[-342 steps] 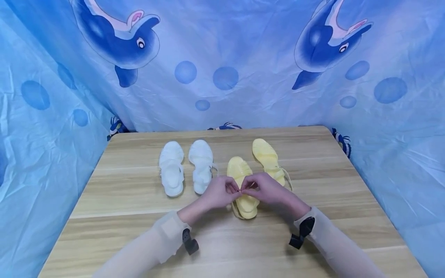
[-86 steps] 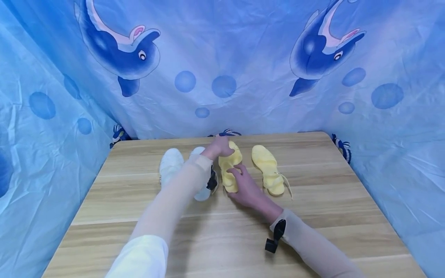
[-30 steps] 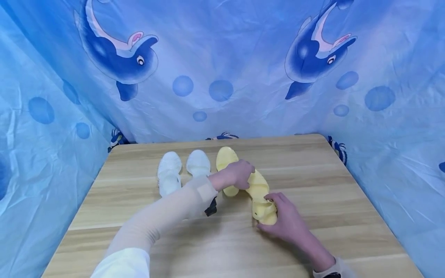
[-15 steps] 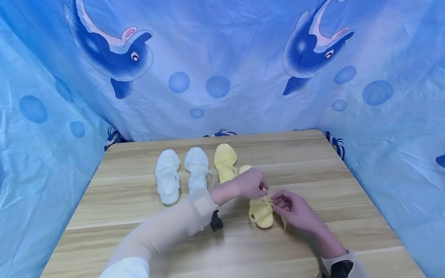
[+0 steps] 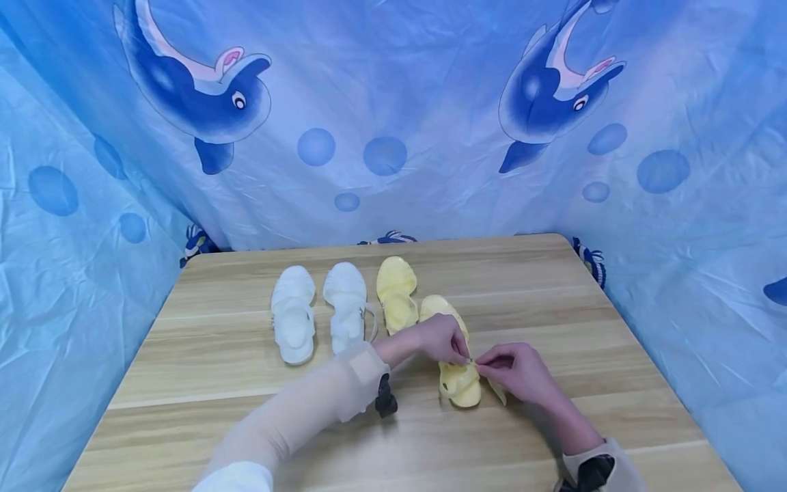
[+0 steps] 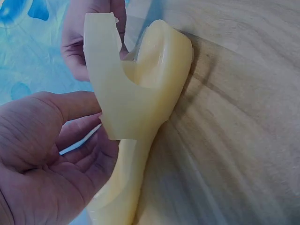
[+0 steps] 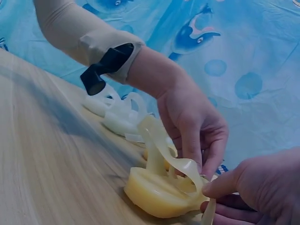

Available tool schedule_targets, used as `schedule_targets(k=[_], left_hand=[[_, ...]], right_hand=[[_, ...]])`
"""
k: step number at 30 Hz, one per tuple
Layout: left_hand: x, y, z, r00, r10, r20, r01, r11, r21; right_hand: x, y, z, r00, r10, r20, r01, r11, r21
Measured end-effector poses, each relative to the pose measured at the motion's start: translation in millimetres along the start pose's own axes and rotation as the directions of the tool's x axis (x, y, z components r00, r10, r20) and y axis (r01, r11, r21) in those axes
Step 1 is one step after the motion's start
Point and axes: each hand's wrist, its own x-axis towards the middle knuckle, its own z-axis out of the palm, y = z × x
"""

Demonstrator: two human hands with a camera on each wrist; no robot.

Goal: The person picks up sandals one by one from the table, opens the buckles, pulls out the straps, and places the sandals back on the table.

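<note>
On the table [image 5: 615, 355], count two pairs: two white sandals [image 5: 295, 314] side by side at left, and two yellow ones at right. Your two hands work at the nearer yellow sandal [image 5: 462, 393], located just right of the farther yellow sandal [image 5: 396, 277]. Your left hand [image 5: 444, 339] pinches its side near the buckle; your right hand [image 5: 521, 372] pinches its one loose strap [image 7: 209, 213]

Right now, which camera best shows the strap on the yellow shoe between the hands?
Right wrist: it shows the strap close up, running to the left hand and right hand. The head view has it small, partly covered; the left wrist view shows one side, with the pinched part hidden.
</note>
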Motion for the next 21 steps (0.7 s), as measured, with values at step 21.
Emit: schedule_targets(k=[21], left_hand=[[9.3, 0.8, -7.1, 0.996, 0.072, 0.049, -0.075, 0.995, 0.068]], right_hand=[[12.3, 13.8, 0.8, 0.939, -0.337, 0.068, 0.342, 0.937, -0.074]])
